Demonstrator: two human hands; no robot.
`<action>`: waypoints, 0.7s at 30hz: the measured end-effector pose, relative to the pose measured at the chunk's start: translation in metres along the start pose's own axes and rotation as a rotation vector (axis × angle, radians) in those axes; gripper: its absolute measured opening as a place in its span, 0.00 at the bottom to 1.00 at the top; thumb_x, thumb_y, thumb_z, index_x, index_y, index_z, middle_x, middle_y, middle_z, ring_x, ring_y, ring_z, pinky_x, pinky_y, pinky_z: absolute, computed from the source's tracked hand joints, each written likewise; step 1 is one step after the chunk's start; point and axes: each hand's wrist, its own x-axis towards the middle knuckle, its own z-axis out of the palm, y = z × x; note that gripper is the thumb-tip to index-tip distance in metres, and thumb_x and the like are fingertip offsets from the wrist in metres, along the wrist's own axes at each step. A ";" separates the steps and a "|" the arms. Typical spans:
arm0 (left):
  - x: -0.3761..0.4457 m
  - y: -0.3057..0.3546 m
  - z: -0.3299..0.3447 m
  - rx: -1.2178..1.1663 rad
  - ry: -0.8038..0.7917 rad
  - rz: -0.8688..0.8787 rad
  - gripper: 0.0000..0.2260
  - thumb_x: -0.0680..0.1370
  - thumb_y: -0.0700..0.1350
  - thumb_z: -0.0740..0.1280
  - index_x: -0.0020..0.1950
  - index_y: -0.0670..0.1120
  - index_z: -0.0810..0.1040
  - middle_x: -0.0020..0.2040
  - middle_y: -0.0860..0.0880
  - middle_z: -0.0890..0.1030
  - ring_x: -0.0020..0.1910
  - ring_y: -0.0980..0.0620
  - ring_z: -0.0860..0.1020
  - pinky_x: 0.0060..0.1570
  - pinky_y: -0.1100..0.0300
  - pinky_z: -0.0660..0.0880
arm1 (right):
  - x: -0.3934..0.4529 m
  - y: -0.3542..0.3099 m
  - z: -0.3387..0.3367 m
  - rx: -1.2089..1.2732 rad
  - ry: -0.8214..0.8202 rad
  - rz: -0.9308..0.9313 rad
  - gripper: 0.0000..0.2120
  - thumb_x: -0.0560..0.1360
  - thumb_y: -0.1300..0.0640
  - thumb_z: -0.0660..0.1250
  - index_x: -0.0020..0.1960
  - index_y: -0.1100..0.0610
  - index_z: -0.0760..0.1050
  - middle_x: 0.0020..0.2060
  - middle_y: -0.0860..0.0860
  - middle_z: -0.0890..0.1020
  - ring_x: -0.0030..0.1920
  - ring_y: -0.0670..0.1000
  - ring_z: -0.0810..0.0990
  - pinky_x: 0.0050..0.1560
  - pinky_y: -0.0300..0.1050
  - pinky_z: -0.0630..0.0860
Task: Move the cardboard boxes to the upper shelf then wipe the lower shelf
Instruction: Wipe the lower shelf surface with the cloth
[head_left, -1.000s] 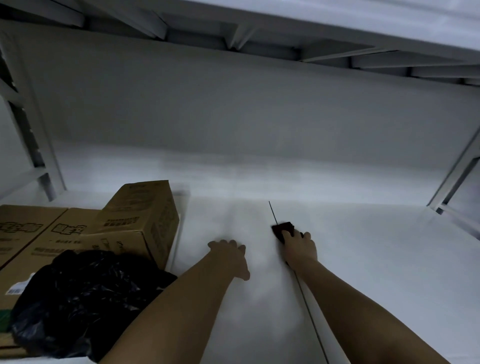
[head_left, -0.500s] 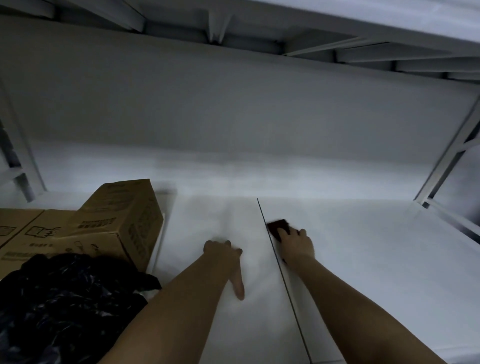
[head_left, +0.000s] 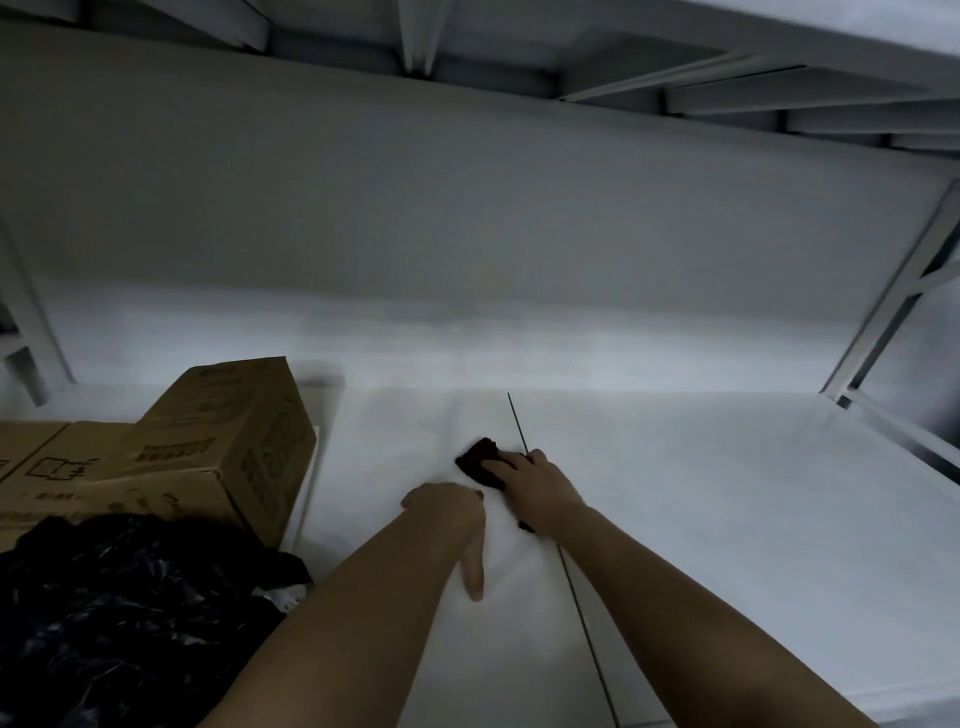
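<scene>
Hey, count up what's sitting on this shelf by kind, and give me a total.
Cardboard boxes: 2, upright box, flat box
Black plastic bag: 1
Dark cloth: 1, under the right hand
Total: 4

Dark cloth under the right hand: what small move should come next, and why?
Probably sweep the dark cloth further left with the right hand, toward the cardboard box. The left hand only rests on the lower shelf, and that stretch looks unwiped.
</scene>
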 end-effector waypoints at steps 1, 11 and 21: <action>0.000 0.001 -0.001 -0.011 -0.004 0.006 0.56 0.66 0.59 0.76 0.78 0.50 0.38 0.77 0.44 0.52 0.74 0.42 0.58 0.69 0.43 0.63 | -0.004 0.009 -0.001 -0.009 -0.004 0.012 0.25 0.80 0.61 0.53 0.77 0.50 0.57 0.75 0.52 0.62 0.67 0.58 0.65 0.63 0.50 0.67; 0.000 0.002 -0.002 -0.013 -0.003 0.030 0.52 0.65 0.58 0.77 0.78 0.51 0.47 0.76 0.45 0.57 0.73 0.42 0.62 0.67 0.43 0.66 | -0.027 0.032 -0.007 -0.008 -0.048 0.616 0.20 0.78 0.58 0.58 0.70 0.55 0.62 0.66 0.57 0.69 0.64 0.58 0.67 0.57 0.45 0.69; 0.000 0.002 0.000 -0.045 -0.011 -0.030 0.47 0.68 0.60 0.74 0.77 0.44 0.53 0.74 0.45 0.62 0.71 0.46 0.65 0.68 0.52 0.66 | -0.016 -0.019 0.003 0.043 0.073 0.076 0.27 0.79 0.60 0.58 0.76 0.52 0.58 0.73 0.53 0.64 0.67 0.59 0.64 0.62 0.49 0.66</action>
